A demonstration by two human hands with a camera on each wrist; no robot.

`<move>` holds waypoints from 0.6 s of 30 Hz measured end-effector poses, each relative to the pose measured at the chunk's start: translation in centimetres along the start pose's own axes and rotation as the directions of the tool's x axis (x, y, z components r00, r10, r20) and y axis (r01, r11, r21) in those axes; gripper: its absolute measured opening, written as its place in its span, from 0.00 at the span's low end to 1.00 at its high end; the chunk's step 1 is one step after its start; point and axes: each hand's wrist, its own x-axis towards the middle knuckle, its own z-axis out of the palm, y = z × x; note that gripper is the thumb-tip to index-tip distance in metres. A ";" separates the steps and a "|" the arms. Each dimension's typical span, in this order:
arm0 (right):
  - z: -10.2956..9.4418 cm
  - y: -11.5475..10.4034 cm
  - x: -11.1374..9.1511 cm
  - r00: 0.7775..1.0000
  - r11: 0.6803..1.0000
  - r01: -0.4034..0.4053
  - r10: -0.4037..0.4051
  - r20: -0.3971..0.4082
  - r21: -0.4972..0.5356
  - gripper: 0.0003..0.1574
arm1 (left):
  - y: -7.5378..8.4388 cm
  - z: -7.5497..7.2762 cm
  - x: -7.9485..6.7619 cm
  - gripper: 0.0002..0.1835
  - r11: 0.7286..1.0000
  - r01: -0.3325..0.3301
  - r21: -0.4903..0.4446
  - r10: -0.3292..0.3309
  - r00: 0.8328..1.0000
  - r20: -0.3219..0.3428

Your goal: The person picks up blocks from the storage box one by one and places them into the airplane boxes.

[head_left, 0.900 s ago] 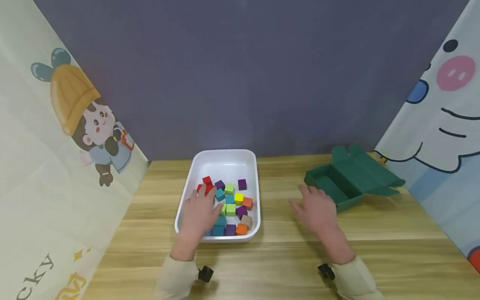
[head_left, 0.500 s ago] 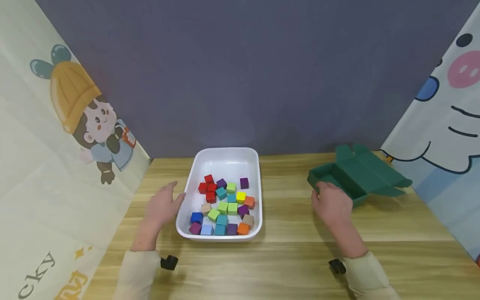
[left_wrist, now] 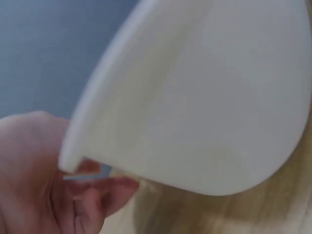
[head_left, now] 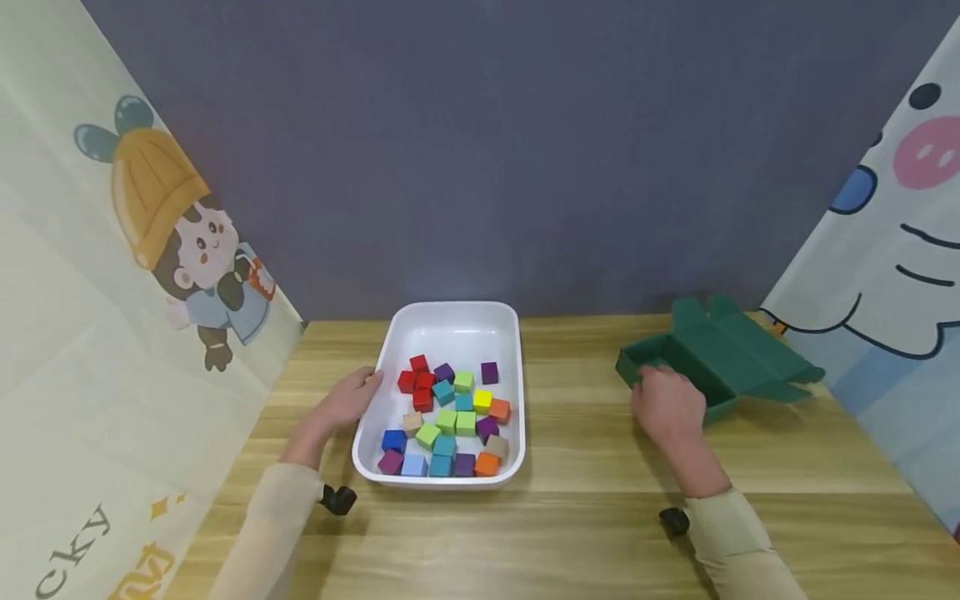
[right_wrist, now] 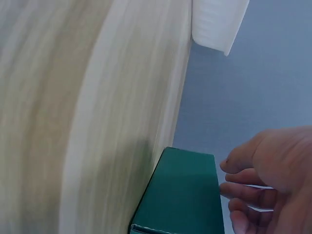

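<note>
My left hand (head_left: 348, 400) grips the left rim of a white plastic tray (head_left: 457, 321); in the left wrist view its fingers (left_wrist: 117, 192) curl in under the lip. Inside the tray lie several small coloured cubes, among them red cubes (head_left: 422, 400), green cubes (head_left: 466, 423), a yellow cube (head_left: 482, 401) and a dark blue cube (head_left: 393, 441). My right hand (head_left: 670, 407) is over the near side of an open green box (head_left: 716, 408). In the right wrist view, its loosely bent fingers (right_wrist: 248, 195) come right at the box's top edge.
The box's lid (head_left: 750, 346) is folded back to the right with its flaps spread. A grey panel (head_left: 487, 167) rises behind the wooden table (head_left: 570, 533). Printed cloths hang at the left (head_left: 67, 333) and right.
My left hand has left the space over the cubes, swung out left, then come in to the tray's rim. My right hand has moved right and forward to the green box.
</note>
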 end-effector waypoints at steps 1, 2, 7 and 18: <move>0.1 0.2 0.1 1.000 1.000 -0.013 0.013 0.006 0.002 0.18 | -0.1 0.3 0.2 0.31 1.000 -0.003 -0.008 0.004 1.000 0.015; 0.2 0.3 0.1 1.000 1.000 -0.028 0.028 0.013 0.004 0.18 | -0.2 0.6 0.3 0.31 1.000 -0.002 -0.017 0.002 1.000 0.024; 0.6 0.9 0.2 0.995 0.997 -0.082 0.081 0.050 0.016 0.20 | -1.1 1.8 0.7 0.31 0.998 0.011 -0.063 -0.008 0.999 0.046; 0.6 0.0 0.3 0.996 0.998 -0.053 0.050 0.080 0.043 0.23 | -0.9 2.0 0.2 0.28 0.963 0.038 -0.266 -0.039 0.999 -0.002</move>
